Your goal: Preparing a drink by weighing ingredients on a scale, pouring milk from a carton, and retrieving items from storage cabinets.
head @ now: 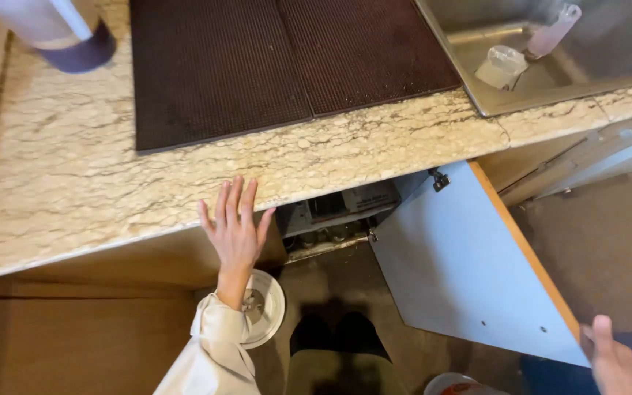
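Head camera, looking straight down, showed the left hand at the centre of the frame, fingers spread and slightly fanned, fingertips resting against the front edge of the marble countertop, holding nothing. Its cream sleeve ran down to the bottom edge of the frame. The right hand sat at the lower right corner, only partly in view, its fingers at the outer lower corner of the open cabinet door; whether it gripped the door or merely touched it could not be told. That door, pale blue-grey inside with a wood-coloured edge, swung out from under the counter across the right-centre of the frame, its hinge showing near the counter's edge. Behind it, under the counter, a grey piece of equipment was partly visible in the dark opening. On the floor just below the left wrist lay a round white lid-like object. Across the top centre, two dark ribbed mats lay side by side on the counter. At the upper right, a stainless steel sink held a clear plastic cup and a pinkish bottle. At the upper left stood a container with a dark base.
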